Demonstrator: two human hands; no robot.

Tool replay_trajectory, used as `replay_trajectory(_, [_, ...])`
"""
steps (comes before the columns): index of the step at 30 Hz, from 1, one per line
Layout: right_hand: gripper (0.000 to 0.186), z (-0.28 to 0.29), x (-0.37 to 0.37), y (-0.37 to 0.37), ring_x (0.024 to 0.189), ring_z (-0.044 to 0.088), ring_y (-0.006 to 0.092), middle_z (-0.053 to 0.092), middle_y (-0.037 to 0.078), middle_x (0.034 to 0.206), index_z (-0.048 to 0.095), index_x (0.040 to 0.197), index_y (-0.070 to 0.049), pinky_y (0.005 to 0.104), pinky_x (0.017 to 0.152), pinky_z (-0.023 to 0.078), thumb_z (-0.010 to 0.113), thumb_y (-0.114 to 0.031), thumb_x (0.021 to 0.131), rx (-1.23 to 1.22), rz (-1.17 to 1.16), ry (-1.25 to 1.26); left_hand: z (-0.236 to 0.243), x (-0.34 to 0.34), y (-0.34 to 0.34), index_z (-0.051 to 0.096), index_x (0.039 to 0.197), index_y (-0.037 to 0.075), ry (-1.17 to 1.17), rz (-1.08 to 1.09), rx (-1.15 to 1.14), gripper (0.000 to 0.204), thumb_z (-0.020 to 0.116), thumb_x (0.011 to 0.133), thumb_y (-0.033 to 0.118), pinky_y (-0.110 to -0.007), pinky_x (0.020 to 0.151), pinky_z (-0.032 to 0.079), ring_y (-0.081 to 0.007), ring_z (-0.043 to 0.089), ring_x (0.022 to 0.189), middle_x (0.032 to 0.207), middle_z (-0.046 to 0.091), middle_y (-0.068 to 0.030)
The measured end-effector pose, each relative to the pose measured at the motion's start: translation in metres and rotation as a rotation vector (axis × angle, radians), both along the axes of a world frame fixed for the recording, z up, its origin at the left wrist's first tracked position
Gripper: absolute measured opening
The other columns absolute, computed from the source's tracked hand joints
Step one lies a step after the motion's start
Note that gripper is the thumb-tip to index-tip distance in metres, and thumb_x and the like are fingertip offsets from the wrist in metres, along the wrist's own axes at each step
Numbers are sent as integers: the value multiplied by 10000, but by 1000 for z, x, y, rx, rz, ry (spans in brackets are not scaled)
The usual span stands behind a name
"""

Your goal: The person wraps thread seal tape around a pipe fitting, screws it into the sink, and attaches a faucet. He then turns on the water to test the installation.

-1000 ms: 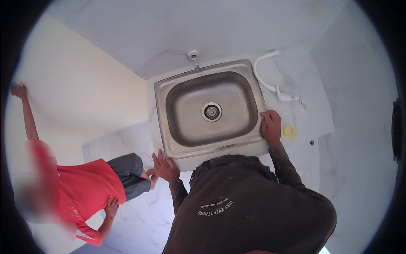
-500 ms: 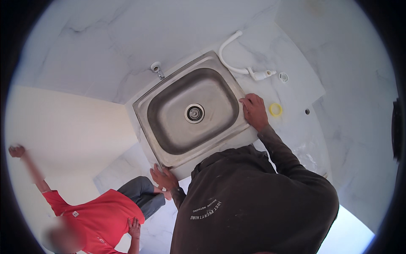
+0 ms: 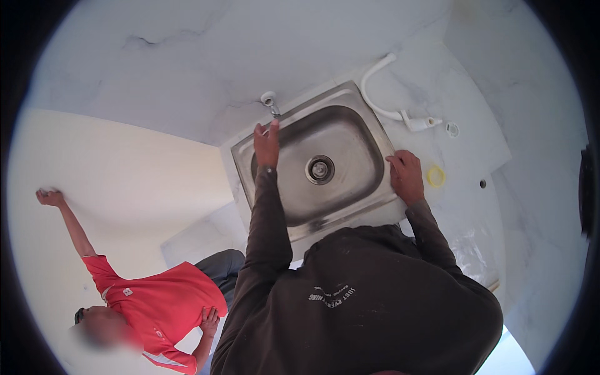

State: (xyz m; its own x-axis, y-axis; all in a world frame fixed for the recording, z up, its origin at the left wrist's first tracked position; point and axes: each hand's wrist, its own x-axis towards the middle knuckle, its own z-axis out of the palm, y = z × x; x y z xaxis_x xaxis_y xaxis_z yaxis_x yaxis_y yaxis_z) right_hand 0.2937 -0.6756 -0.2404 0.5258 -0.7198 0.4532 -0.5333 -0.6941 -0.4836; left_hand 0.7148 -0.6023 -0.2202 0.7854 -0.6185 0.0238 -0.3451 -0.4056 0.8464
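Note:
A stainless steel sink (image 3: 300,232) with a round drain strainer (image 3: 320,169) lies at a slant on the counter. My left hand (image 3: 267,147) reaches over its far left part, fingers apart, just below the small chrome tap (image 3: 274,107) on the wall. Whether the fingertips touch the tap I cannot tell. At the sink's right rim, my right hand (image 3: 408,176) has its fingers bent over the edge and grips it. A yellow plastic ring (image 3: 435,176) lies just right of that hand.
Behind the right hand lie a white drain pipe (image 3: 382,112) and a white round cap (image 3: 452,130). The marble-look counter has a small hole (image 3: 482,184) and clear plastic film (image 3: 470,249). A person in a red shirt (image 3: 165,294) stands at left, one arm against the wall.
My left hand has left the sink's near left corner and moved up and away to beside the tap. The right hand stays on the right rim. The whole view has shifted slightly.

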Motion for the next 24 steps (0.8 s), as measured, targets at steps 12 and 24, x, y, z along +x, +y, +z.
replay_trajectory(12, [258,1,-3,-2,1094,584,308,583,93,1085,693,1080,-106,453,939,462,689,-20,837,80,-27,53,8,-1,-54,577,1321,-111,243,-66,-177,676,625,1001,482,-298,718,580,-161,678,826,1003,693,-132])
replay_trajectory(24, [233,6,5,-1,1068,595,302,593,92,1072,706,1086,-92,444,917,459,672,-15,869,45,-11,83,1,-11,-44,355,1386,-78,935,1,-619,443,376,1110,268,-461,962,600,-396,678,1106,1220,617,-275])
